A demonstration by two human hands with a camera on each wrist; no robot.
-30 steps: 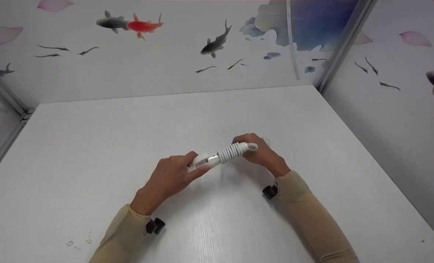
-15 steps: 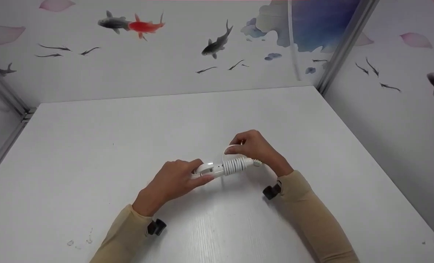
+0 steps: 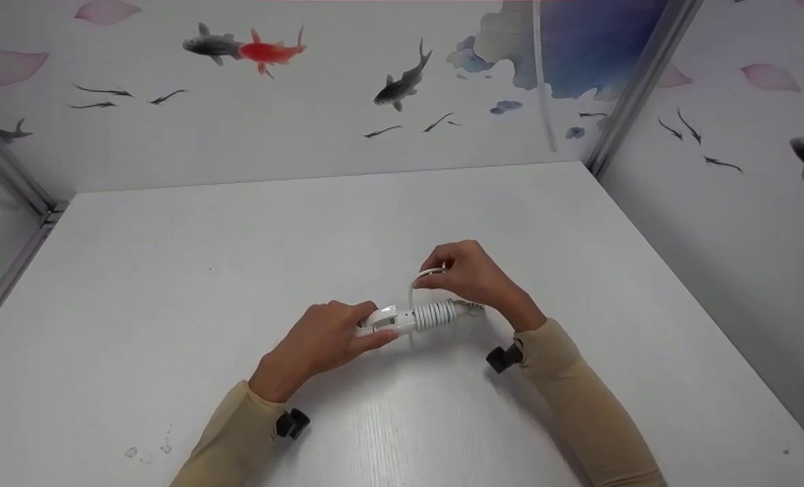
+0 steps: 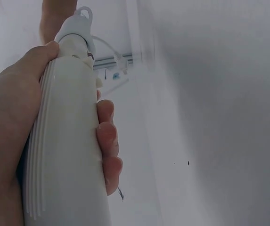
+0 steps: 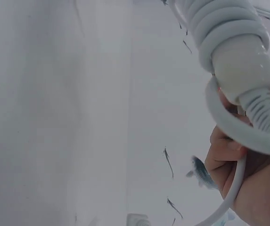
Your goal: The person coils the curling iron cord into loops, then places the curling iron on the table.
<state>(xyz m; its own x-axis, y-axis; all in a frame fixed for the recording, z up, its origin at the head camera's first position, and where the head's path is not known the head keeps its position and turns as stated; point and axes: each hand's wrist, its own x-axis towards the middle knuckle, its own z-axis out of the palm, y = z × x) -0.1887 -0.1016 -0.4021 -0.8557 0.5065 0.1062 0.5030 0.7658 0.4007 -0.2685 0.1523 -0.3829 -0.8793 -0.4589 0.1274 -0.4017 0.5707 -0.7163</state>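
Observation:
A white long-bodied electric appliance (image 3: 403,323) lies across my left hand (image 3: 327,336), which grips its body with the thumb on the near side. In the left wrist view, fingers (image 4: 107,136) curl round its smooth, ridged casing (image 4: 73,141). White power cord is wound in tight coils (image 3: 436,315) round its right-hand end, where a ribbed strain relief (image 5: 263,110) sticks out. Just above the coils, my right hand (image 3: 470,274) pinches a loose strand of the cord (image 3: 411,295) between thumb and fingers. The right wrist view shows this cord (image 5: 239,179) running through the hand.
Both hands are over a white table (image 3: 239,237), walled at the back by a panel (image 3: 294,135) with printed fish. Metal posts (image 3: 635,88) stand at the corners. A pale plug (image 4: 121,63) hangs beyond the appliance in the left wrist view.
The appliance and my left hand have come slightly lower and nearer. My right hand, earlier behind the coiled end, now stands above it with a loop of cord pulled up.

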